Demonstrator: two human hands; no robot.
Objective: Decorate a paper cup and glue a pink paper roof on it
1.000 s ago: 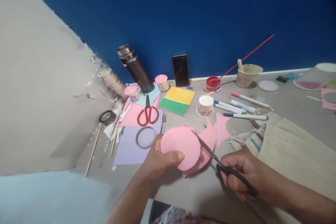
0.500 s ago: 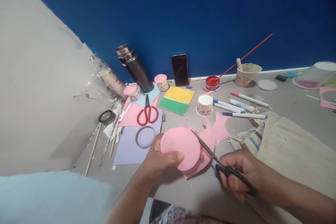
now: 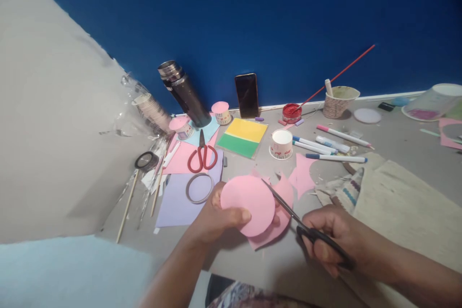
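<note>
My left hand grips a pink paper disc by its lower left edge, thumb on top. Under the disc hangs the leftover pink paper it is being cut from. My right hand holds black scissors by the handles; the blades point up-left and meet the disc's right edge. A loose pink offcut lies on the grey floor just beyond.
Red scissors, a tape ring, lilac and pink sheets, a flask, a phone, paper cups, markers, red paint and a cloth bag surround the hands. A blue wall stands behind.
The pink strip right of the disc has come apart: the offcut now lies separate on the floor. Hands and scissors stay almost in place.
</note>
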